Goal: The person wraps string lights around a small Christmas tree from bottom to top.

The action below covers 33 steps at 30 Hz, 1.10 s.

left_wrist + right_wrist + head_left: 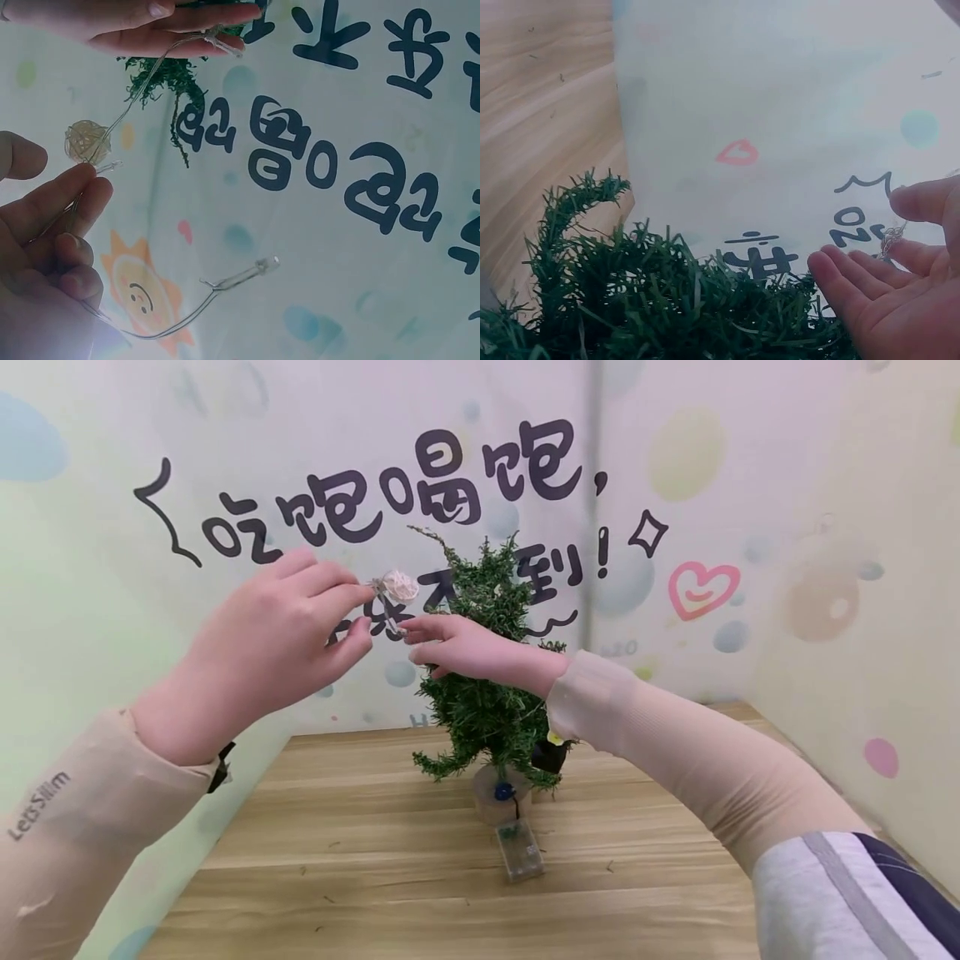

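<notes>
My left hand (pixel 262 631) pinches a thin clear string-light wire; in the left wrist view its fingers curl on the wire, and one loose length with a small bulb (pixel 266 264) hangs below. A pale woven ball (pixel 401 586) on the string sits just past the fingertips. To the right, my right hand (pixel 468 647) has its fingers extended, palm facing up in the right wrist view. Some of the wire (pixel 161 64) crosses those fingers, with the thumb apart. Behind the right hand stands a small green artificial Christmas tree (pixel 465 718), partly covered by hand and forearm.
The tree's round base (pixel 491 802) stands on a wood-grain table (pixel 360 843). A clear battery box (pixel 520 853) lies in front of it. Dark and yellow pieces show by the lower right branches. A printed wall (pixel 750 460) rises close behind.
</notes>
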Tool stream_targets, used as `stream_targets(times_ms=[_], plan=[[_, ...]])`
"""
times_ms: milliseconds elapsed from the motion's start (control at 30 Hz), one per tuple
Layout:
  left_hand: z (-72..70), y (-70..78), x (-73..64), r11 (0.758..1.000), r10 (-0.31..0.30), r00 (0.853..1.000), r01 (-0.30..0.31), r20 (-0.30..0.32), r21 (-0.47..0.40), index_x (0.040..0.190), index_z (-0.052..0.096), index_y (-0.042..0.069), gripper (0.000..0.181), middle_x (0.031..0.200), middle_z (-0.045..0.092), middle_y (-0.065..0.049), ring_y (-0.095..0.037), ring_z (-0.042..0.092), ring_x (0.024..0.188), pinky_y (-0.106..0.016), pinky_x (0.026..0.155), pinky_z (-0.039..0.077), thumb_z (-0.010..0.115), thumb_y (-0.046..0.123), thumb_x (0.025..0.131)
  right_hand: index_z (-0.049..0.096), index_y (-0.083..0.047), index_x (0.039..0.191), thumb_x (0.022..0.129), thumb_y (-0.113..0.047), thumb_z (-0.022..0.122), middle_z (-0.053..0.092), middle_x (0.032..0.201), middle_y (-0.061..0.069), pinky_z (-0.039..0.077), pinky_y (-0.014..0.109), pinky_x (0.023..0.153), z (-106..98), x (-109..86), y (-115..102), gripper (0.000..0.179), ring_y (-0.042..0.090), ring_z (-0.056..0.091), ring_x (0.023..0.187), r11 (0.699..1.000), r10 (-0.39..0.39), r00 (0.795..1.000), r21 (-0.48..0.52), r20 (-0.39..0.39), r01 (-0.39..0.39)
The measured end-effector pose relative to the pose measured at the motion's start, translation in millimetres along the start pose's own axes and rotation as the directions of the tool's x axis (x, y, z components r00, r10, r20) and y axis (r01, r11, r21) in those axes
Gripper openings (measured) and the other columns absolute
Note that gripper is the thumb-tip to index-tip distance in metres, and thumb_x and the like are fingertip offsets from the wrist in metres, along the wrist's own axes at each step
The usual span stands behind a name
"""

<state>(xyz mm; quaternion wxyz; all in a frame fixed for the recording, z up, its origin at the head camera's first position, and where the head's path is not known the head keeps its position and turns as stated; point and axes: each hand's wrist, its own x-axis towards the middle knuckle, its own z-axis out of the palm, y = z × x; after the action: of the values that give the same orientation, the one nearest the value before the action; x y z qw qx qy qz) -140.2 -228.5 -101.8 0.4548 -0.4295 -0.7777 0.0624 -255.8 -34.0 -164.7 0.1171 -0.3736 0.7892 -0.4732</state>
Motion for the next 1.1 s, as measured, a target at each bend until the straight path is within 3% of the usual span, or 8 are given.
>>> stream_targets(times_ms=[100, 200, 300, 433, 633, 800, 933, 1100], plan=[[2.6, 1.7, 0.7, 1.000, 0.006, 1.000, -0.006, -0.002, -0.001, 0.096, 0.070, -0.010, 0.023, 0.091, 0.068, -0.021, -0.037, 0.057, 0.082, -0.043, 0.078, 0.048, 0.058, 0.005, 0.084, 0.035, -0.014, 0.150, 0.101, -0.017, 0.052, 0.037, 0.152, 0.005, 0.049, 0.034, 0.093, -3.1, 0.0, 1.0, 0.053, 0.018, 0.049, 0.126, 1.000, -0.004, 1.000, -0.014, -0.016, 0.004], [3.2, 3.2, 1.3, 1.000, -0.002, 1.000, 0.002, -0.002, -0.008, 0.096, 0.070, -0.010, 0.023, 0.091, 0.068, -0.021, -0.037, 0.056, 0.082, -0.043, 0.078, 0.048, 0.058, 0.005, 0.084, 0.037, -0.012, 0.149, 0.100, -0.014, 0.053, 0.039, 0.151, 0.004, 0.050, 0.030, 0.091, -6.6, -2.9, 0.7, 0.052, 0.016, 0.049, 0.125, 1.000, -0.012, 1.000, -0.012, -0.025, 0.012], [1.4, 4.1, 2.3, 1.000, -0.006, 1.000, 0.006, -0.005, -0.012, 0.097, 0.070, -0.010, 0.024, 0.092, 0.068, -0.021, -0.038, 0.056, 0.084, -0.043, 0.078, 0.048, 0.058, 0.006, 0.084, 0.046, -0.007, 0.143, 0.096, -0.011, 0.057, 0.051, 0.141, 0.006, 0.052, 0.029, 0.088, -12.0, -8.7, -1.0, 0.048, 0.018, 0.058, 0.115, 1.000, -0.017, 0.999, -0.006, -0.029, 0.017], [-3.0, 4.8, 4.6, 1.000, 0.005, 0.999, -0.005, -0.035, -0.011, 0.099, 0.070, -0.010, 0.025, 0.093, 0.068, -0.022, -0.038, 0.055, 0.083, -0.044, 0.079, 0.047, 0.058, 0.006, 0.085, 0.061, -0.002, 0.128, 0.092, -0.010, 0.064, 0.067, 0.115, 0.011, 0.054, 0.029, 0.083, -20.5, -22.7, -9.2, 0.036, 0.021, 0.067, 0.096, 0.999, -0.002, 0.999, -0.036, -0.042, 0.001], [-5.8, 7.6, 11.7, 1.000, 0.000, 0.994, -0.003, -0.107, -0.021, 0.097, 0.071, -0.008, 0.025, 0.093, 0.069, -0.020, -0.036, 0.053, 0.080, -0.044, 0.075, 0.046, 0.055, 0.008, 0.085, 0.069, -0.002, 0.114, 0.091, -0.014, 0.067, 0.071, 0.102, 0.009, 0.056, 0.031, 0.079, -34.6, -41.3, -18.9, 0.026, 0.022, 0.069, 0.084, 0.993, 0.025, 0.998, -0.113, -0.061, -0.032], [-2.9, 9.3, 15.7, 1.000, -0.002, 0.993, -0.001, -0.114, -0.030, 0.097, 0.071, -0.008, 0.025, 0.093, 0.069, -0.019, -0.035, 0.054, 0.080, -0.043, 0.074, 0.048, 0.055, 0.008, 0.086, 0.070, -0.003, 0.112, 0.092, -0.015, 0.066, 0.070, 0.099, 0.009, 0.056, 0.033, 0.075, -45.1, -47.7, -16.0, 0.024, 0.023, 0.067, 0.079, 0.983, 0.016, 0.996, -0.178, -0.091, -0.032], [-0.9, 9.5, 18.6, 0.999, 0.015, 0.995, -0.017, -0.097, -0.027, 0.097, 0.070, -0.009, 0.024, 0.093, 0.069, -0.020, -0.036, 0.055, 0.082, -0.042, 0.076, 0.048, 0.056, 0.008, 0.086, 0.069, -0.003, 0.112, 0.092, -0.015, 0.065, 0.070, 0.097, 0.010, 0.056, 0.031, 0.073, -50.6, -50.5, -14.3, 0.023, 0.021, 0.067, 0.078, 0.960, -0.017, 0.990, -0.279, -0.137, -0.022], [1.2, 10.5, 22.9, 0.999, 0.029, 0.996, -0.031, -0.081, -0.018, 0.098, 0.070, -0.009, 0.024, 0.093, 0.069, -0.021, -0.036, 0.054, 0.079, -0.041, 0.074, 0.046, 0.056, 0.007, 0.087, 0.069, -0.004, 0.109, 0.091, -0.012, 0.066, 0.070, 0.091, 0.008, 0.054, 0.030, 0.072, -54.7, -54.3, -12.1, 0.020, 0.023, 0.068, 0.075, 0.895, -0.093, 0.980, -0.446, -0.177, 0.005]])
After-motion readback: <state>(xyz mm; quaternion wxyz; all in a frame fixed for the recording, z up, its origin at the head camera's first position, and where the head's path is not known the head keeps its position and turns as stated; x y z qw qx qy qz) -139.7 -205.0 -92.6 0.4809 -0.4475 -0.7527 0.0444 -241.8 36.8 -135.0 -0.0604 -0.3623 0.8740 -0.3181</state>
